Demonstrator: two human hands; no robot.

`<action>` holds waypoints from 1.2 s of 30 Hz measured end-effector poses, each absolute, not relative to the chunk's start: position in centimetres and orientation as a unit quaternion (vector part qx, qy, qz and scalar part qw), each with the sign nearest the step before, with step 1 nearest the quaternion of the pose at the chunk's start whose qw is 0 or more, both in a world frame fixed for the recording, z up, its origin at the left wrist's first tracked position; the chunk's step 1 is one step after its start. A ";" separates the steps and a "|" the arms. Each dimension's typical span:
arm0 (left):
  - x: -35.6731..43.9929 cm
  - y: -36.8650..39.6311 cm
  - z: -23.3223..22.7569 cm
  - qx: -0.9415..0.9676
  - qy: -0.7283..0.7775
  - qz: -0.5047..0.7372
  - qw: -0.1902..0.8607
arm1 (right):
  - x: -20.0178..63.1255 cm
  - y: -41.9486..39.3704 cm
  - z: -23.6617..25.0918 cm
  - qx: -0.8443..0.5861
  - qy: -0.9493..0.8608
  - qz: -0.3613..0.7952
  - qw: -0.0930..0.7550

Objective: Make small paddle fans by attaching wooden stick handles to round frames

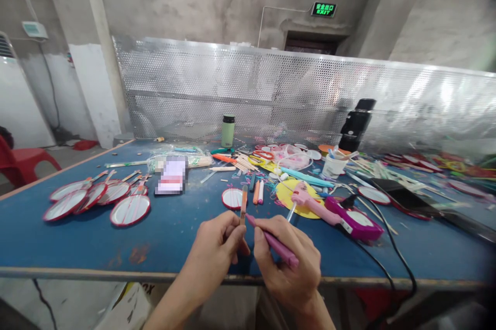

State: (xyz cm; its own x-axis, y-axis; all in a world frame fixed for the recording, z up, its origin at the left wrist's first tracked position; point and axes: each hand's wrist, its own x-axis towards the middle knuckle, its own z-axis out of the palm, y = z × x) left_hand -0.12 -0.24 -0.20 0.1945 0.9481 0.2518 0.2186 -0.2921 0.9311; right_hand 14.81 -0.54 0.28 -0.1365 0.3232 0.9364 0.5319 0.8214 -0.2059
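My left hand [219, 245] is closed around a flat orange-brown craft stick [244, 203], which stands nearly upright at the table's front. In my right hand [289, 257] is a purple-pink marker [277, 245], its tip right beside the stick; whether they touch I cannot tell. Just beyond my hands lies a small white disc with a red rim [232, 198]. Orange and pink markers [258, 191] rest to its right. A pink glue gun [315, 203] lies over a yellow disc [284, 193], close to my right hand.
Several red-rimmed discs on sticks [129, 210] lie at the left, near a phone [170, 175]. A green bottle [228, 131] stands at the back. To the right are a purple box [358, 219], black cables [401, 257], a white cup [334, 166] and a dark phone-like slab [403, 195].
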 end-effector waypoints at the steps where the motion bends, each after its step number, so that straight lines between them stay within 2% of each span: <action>1: -0.1 -0.2 -0.2 0.662 0.441 0.456 0.398 | 14.8 -0.5 0.3 -0.287 -0.749 -0.089 0.590; 36: -0.1 -0.2 -0.1 0.656 0.443 0.456 0.407 | 14.8 -0.6 0.3 -0.274 -0.748 -0.102 0.596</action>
